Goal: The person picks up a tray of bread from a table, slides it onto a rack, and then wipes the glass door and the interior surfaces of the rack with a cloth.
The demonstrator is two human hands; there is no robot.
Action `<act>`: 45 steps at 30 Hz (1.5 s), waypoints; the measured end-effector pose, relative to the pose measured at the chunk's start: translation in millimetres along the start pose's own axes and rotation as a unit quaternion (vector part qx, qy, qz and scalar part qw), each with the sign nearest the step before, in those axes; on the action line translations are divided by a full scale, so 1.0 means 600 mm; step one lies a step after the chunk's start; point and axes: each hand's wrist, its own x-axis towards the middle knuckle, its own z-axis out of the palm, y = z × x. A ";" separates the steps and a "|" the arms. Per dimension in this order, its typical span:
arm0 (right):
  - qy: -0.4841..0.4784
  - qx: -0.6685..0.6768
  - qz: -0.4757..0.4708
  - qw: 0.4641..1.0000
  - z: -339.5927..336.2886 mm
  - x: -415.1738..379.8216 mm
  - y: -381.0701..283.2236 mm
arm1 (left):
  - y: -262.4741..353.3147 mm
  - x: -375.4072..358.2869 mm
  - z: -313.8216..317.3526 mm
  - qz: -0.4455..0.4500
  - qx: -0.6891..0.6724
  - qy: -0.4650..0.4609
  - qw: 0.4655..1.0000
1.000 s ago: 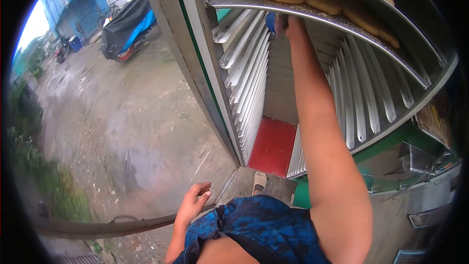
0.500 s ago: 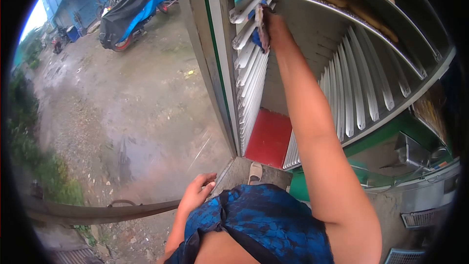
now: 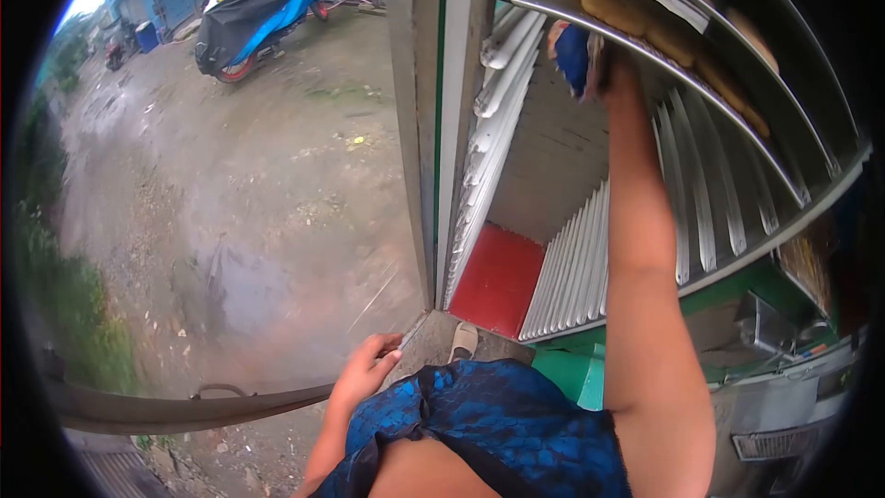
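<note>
My right arm reaches into a tall rack cabinet, under a metal tray (image 3: 678,53) holding a row of browned bread (image 3: 645,23). At its end my right hand (image 3: 616,72), partly hidden by the tray's edge, is closed on a bunched blue and pinkish cloth (image 3: 573,57). The cloth hangs to the right of the left-side slats (image 3: 493,101), in front of the dull back panel (image 3: 567,138). Low beside my blue-and-black patterned clothing, my left hand (image 3: 367,371) is empty with thumb and fingers apart, its fingertips near a narrow floor edge.
More pale slats (image 3: 576,263) line the cabinet's right side above a red bottom panel (image 3: 498,278). A door post (image 3: 419,129) stands at its left. Outside lies wet, muddy ground (image 3: 249,221) with a covered motorcycle (image 3: 263,14). My shoe (image 3: 466,339) is by the cabinet's base.
My right hand and the cloth have moved right, away from the left slats. The view has shifted so the cabinet sits farther right. My left hand stays low at my side.
</note>
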 end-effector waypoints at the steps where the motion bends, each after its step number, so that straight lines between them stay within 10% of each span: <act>1: -0.065 0.014 -0.004 0.998 -0.003 0.046 -0.013 | -0.007 -0.010 -0.005 -0.025 0.005 0.029 0.999; 13: -0.011 -0.116 0.045 0.992 0.072 0.209 0.010 | -0.018 -0.075 0.003 -0.115 -0.070 0.138 0.981; 25: -0.126 -0.171 0.144 0.967 0.232 -0.099 0.041 | -0.016 -0.069 -0.008 -0.041 -0.025 -0.025 0.999; 30: -0.139 -0.444 0.061 0.883 0.256 -0.320 -0.017 | -0.008 -0.067 0.004 -0.026 0.009 -0.082 0.996; 35: 0.171 -0.061 0.027 0.983 0.096 -0.207 0.069 | 0.008 -0.082 -0.001 -0.054 0.009 -0.051 0.997; 45: 0.016 -0.080 0.150 0.985 0.135 -0.131 0.158 | -0.004 -0.104 -0.024 -0.090 0.023 0.006 0.996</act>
